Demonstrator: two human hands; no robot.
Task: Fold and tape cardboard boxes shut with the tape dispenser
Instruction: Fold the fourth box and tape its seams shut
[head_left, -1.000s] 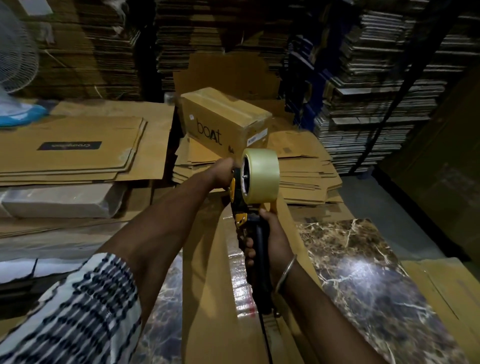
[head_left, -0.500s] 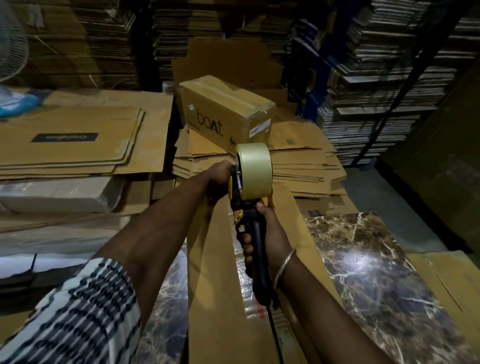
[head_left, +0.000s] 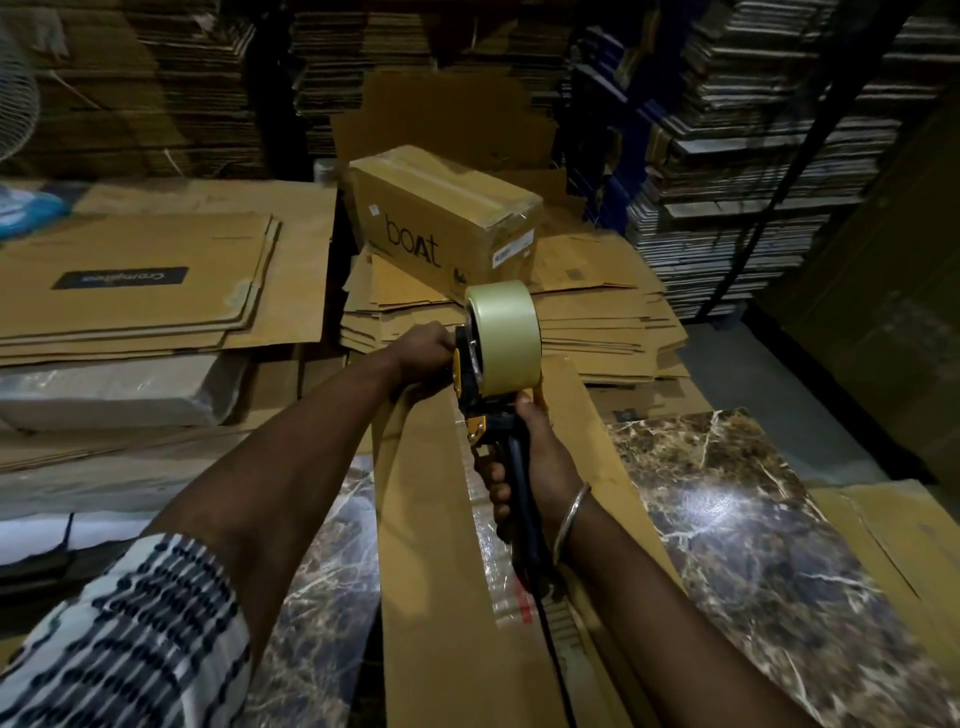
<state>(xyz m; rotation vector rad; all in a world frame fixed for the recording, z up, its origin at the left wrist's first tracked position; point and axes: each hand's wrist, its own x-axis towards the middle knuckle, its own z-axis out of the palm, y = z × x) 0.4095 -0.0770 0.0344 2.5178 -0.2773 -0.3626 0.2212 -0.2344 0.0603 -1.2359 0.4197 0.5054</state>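
From the head camera, the right hand (head_left: 540, 462) wraps its grip round the black handle of the yellow-and-black tape dispenser (head_left: 480, 410), which carries a wide roll of pale clear tape (head_left: 504, 332) upright at the centre of the view. The left hand (head_left: 426, 353) sits at nine o'clock of the roll, touching the dispenser's side at the far end of the long brown cardboard box (head_left: 441, 545); its fingers look curled against the dispenser or the box edge, but which they hold I cannot tell. The box lies lengthwise from six to twelve o'clock on the dark marble-patterned worktop (head_left: 753, 519), a glossy strip of tape (head_left: 493, 551) down its seam.

The risks, as I judge them: the left fingers are close to the dispenser's cutting edge and could be nicked when the tape is torn. If the far end is not pressed down before the cut, the strip may lift or wrinkle. A skewed pull could drag the tape off the seam and leave the flaps loose. Beyond, at twelve o'clock, a closed brown box printed "boAt" (head_left: 447, 218) rests on a stack of flattened cartons (head_left: 597, 322).
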